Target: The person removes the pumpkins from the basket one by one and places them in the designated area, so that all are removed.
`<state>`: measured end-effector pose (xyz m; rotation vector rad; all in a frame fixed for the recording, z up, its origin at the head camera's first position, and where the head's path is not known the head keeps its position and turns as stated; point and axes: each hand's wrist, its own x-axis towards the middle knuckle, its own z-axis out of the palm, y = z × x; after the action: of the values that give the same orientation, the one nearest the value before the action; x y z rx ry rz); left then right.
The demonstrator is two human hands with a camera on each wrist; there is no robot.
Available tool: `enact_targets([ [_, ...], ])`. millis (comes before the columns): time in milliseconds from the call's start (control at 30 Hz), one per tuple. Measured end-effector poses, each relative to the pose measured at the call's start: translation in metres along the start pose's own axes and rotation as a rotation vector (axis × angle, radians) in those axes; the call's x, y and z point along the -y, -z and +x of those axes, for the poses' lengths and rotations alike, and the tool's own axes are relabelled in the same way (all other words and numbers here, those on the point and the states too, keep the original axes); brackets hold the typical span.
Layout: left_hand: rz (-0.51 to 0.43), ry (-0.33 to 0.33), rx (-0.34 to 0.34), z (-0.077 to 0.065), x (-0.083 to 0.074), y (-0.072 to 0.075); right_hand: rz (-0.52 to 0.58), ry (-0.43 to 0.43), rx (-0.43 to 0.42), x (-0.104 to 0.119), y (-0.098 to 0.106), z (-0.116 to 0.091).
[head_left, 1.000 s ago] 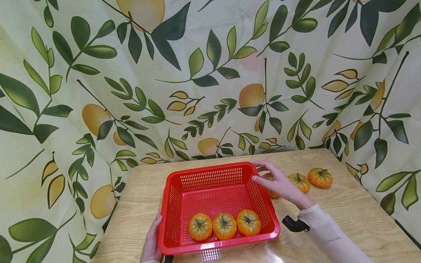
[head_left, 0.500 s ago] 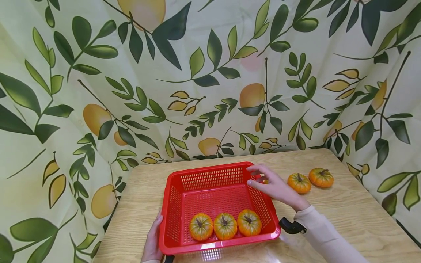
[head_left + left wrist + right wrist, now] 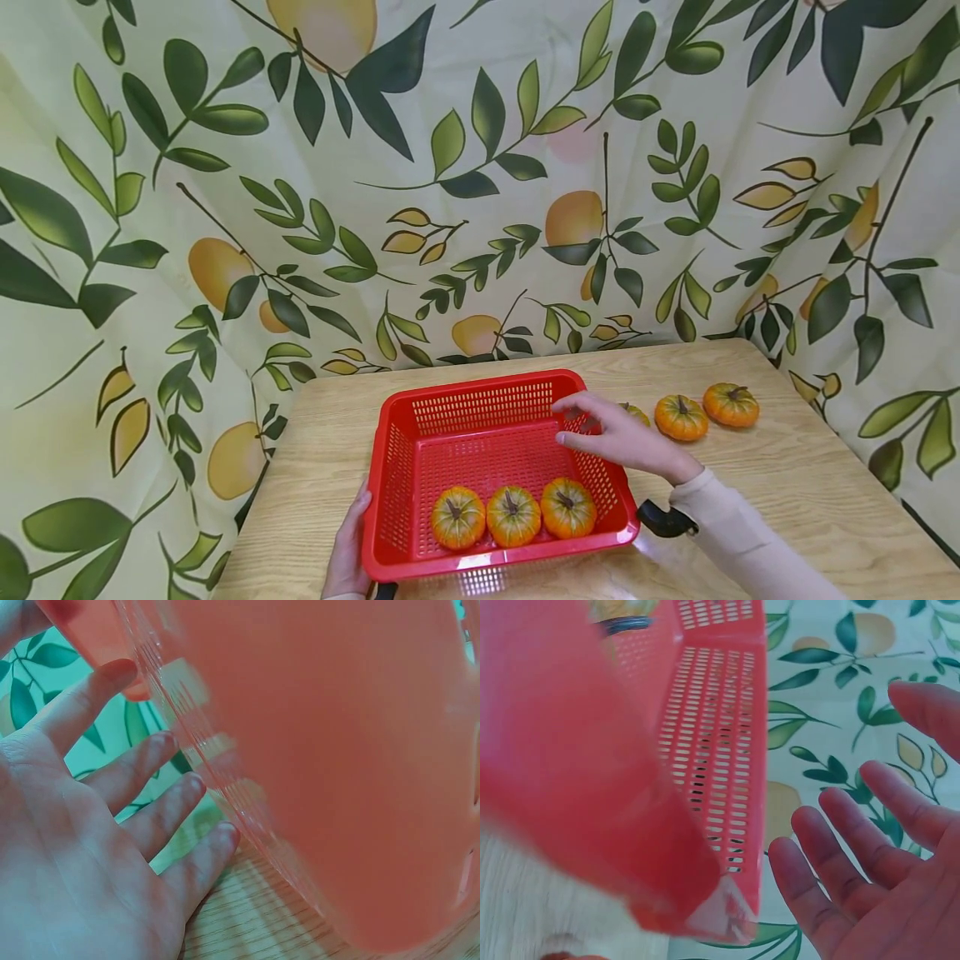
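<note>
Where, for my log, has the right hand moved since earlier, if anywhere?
Yes: relative to the table, the right hand moved left and down the head view.

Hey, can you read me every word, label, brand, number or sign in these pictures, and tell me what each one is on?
There are none that can be read.
The red perforated plastic basket, round ribbed orange-and-yellow pumpkins and light wood-grain table show no lettering.
The pale fabric curtain bears only printed leaves and fruit.
The black curved device by the right wrist is too small for fine markings to be ruled out.
</note>
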<state>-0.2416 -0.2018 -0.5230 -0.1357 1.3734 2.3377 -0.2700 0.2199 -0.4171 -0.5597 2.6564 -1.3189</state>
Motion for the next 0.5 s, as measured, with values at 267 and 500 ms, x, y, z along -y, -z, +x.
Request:
enact_targets([
  [267, 0.01, 0.029, -0.042, 0.0005, -0.0025, -0.0015, -0.071, -0.008, 0.071, -0.0023, -0.0001, -0.0008],
  [500, 0.005, 0.017, -0.027, -0.0004, -0.0018, -0.0007, -0.151, 0.006, 0.17, 0.0014, 0.0017, 0.0056],
])
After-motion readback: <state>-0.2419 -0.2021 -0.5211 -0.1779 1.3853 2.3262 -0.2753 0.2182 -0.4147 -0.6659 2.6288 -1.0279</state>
